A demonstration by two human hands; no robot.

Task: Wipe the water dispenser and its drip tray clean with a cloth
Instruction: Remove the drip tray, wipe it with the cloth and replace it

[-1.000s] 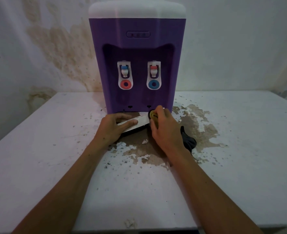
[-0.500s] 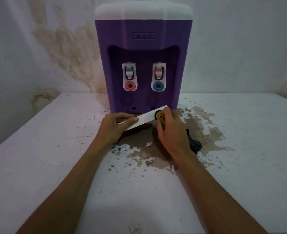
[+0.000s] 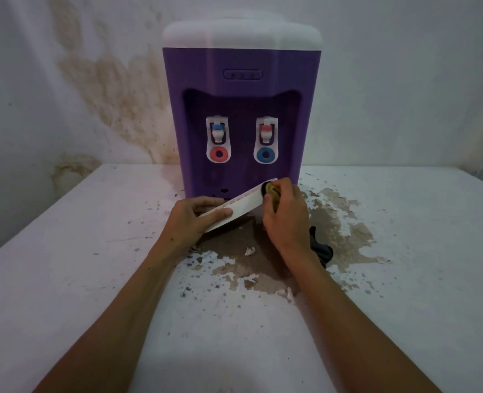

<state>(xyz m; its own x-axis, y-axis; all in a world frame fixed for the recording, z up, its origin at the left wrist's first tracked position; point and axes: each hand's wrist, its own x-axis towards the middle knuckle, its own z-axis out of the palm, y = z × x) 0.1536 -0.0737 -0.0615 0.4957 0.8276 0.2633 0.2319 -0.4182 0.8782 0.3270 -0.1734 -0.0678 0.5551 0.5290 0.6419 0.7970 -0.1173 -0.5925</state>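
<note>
A purple water dispenser (image 3: 241, 89) with a white top and two taps stands at the back of the white table (image 3: 64, 279). My left hand (image 3: 197, 219) grips the left end of the white drip tray (image 3: 244, 205), which is tilted with its right end raised in front of the dispenser's base. My right hand (image 3: 287, 217) holds a bunched dark and yellowish cloth (image 3: 271, 191) against the tray's right end. A dark tail of the cloth (image 3: 321, 249) hangs out behind my right wrist.
A brown patch of peeled paint (image 3: 339, 231) spreads over the table in front and to the right of the dispenser, with loose white flakes (image 3: 249, 251) on it. The stained wall (image 3: 107, 80) rises directly behind. The table's front edge lies near the bottom of the view.
The drip tray has come out from the dispenser's base and its right end has lifted. My right hand with the cloth stays at that end; my head has tilted down a little.
</note>
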